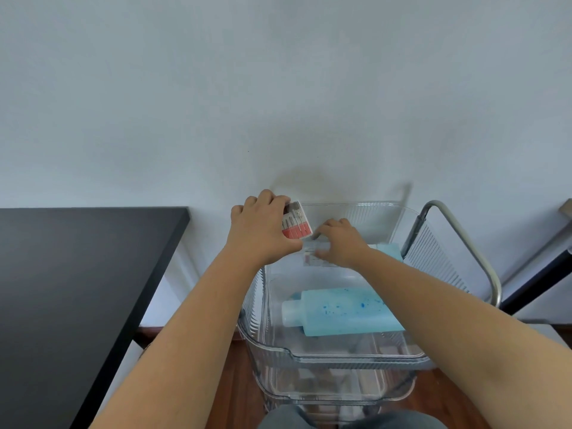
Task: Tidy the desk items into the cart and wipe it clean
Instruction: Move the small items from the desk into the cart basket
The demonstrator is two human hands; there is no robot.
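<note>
Left hand grip clamped on small clear case of red-banded bits above clear cart's top tray, right hand grip pinching a second clear case, blue bottle lying inside, black worktop left, no writing legible

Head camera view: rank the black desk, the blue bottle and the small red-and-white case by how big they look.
1. black desk, by far the largest.
2. blue bottle, lying in the cart's top tray.
3. red-and-white case, held by the left hand; smallest, though farther from the camera.
</note>
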